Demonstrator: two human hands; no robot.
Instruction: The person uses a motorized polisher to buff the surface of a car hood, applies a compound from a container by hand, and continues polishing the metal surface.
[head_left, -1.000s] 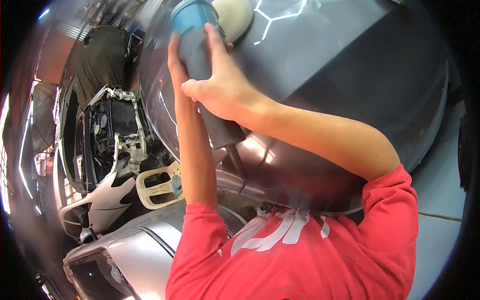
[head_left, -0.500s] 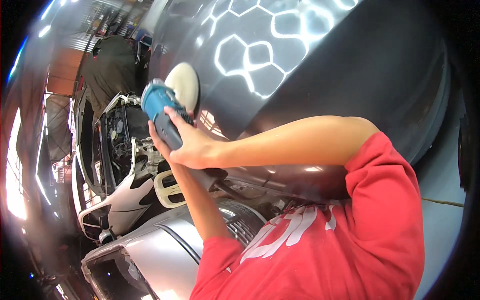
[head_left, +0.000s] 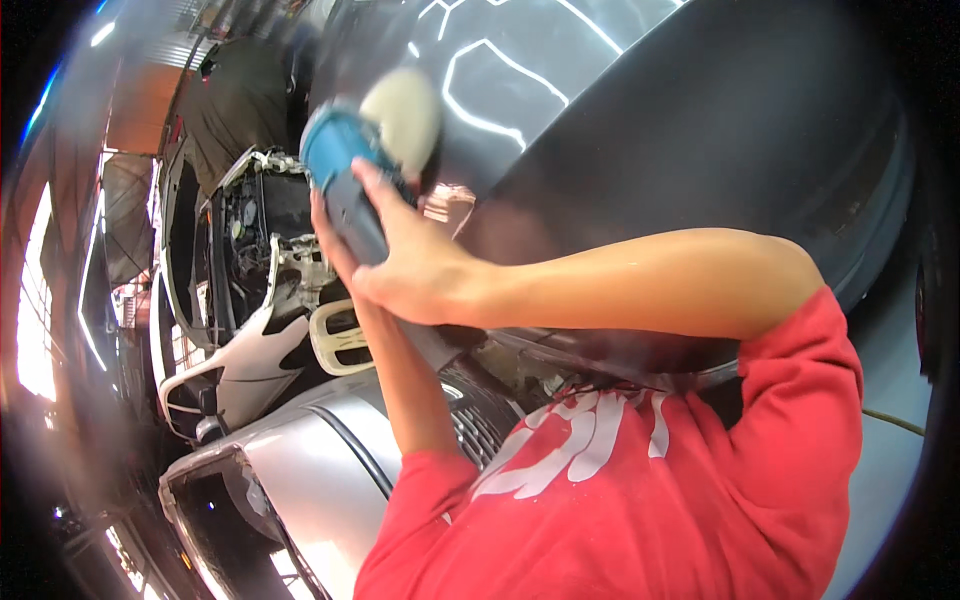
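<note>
A blue and dark grey power polisher (head_left: pixel 338 150) is held tilted near the left edge of a glossy dark car panel (head_left: pixel 690 120). Its round cream pad (head_left: pixel 400 115) is blurred and appears to rest on the panel. My right hand (head_left: pixel 420 260) is closed round the polisher's grey body from above, thumb and fingers along it. My left hand (head_left: pixel 335 235) grips the same body from the left side, lower down and partly hidden by the right. Bright hexagon light reflections show on the panel above the pad.
A stripped white car with exposed engine bay (head_left: pixel 245 240) stands at left, a dark cloth (head_left: pixel 235 110) above it. A cream plastic chair (head_left: pixel 335 330) is below the hands. A silver car (head_left: pixel 310 470) fills the lower left. Blue-grey floor (head_left: pixel 875 470) shows at right.
From one second ago the polisher and both hands moved down and left. Over the last half second they shifted back up and slightly right, still gripped.
</note>
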